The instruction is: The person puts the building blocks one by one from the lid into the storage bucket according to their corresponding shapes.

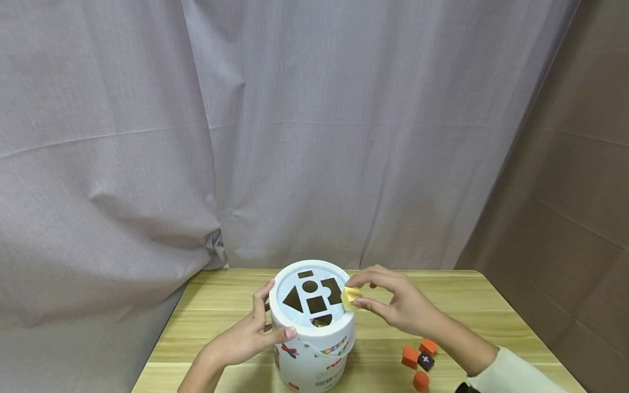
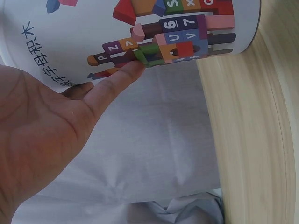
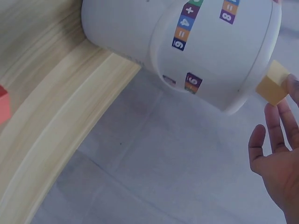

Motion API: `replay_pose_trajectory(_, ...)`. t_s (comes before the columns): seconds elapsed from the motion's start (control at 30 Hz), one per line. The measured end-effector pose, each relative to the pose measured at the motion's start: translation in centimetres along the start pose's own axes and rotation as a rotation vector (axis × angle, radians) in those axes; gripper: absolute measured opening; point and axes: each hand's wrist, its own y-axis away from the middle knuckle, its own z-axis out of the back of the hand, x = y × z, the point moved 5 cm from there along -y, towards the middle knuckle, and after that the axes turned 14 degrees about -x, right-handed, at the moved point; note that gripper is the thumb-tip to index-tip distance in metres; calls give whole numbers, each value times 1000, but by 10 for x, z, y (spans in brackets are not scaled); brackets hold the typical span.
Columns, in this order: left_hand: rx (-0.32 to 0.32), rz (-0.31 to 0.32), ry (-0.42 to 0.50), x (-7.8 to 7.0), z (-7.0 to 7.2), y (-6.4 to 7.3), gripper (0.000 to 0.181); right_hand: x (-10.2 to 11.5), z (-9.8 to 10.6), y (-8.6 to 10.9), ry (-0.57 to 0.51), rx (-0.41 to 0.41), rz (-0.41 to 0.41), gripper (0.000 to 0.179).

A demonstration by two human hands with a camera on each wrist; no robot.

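curtain (image 1: 147,136): grey cloth, hangs behind the bucket, fills the background
wall (image 1: 565,180): brown panels, right of and behind the bucket
tabletop (image 1: 442,295): light wood, carries the bucket near its front middle
bucket (image 1: 314,349): white, upright on the tabletop, printed coloured letter and number blocks on its side, thin handle on its front
lid (image 1: 287,284): white, on top of the bucket, dark shape cut-outs: rectangle, circle, triangle, square, arch, half-round
left hand (image 1: 245,335): on the bucket's left side, fingers curled round the wall, thumb on the lid rim; left wrist view shows a fingertip touching the printed side
right hand (image 1: 398,303): just right of the bucket's top, thumb and fingers pinch the yellow block
yellow block (image 1: 351,298): pale yellow, held at the lid's right edge, touching or just off the rim, cannot tell which; not in any hole
orange blocks (image 1: 410,357): three, on the tabletop right of the bucket's base, clustered
dark block (image 1: 425,361): white plus mark on it, in among the orange blocks, right of the bucket
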Motion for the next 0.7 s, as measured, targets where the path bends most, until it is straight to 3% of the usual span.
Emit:
replay_pose_trajectory(0.5,4,4,-1,-2,-1,1,116,15,-31,-15,-80,37,111,40)
replay_pose_trajectory(0.7,3,-2,-2,-1,-1,0,116,14,-40,-18,-89,55,109,38)
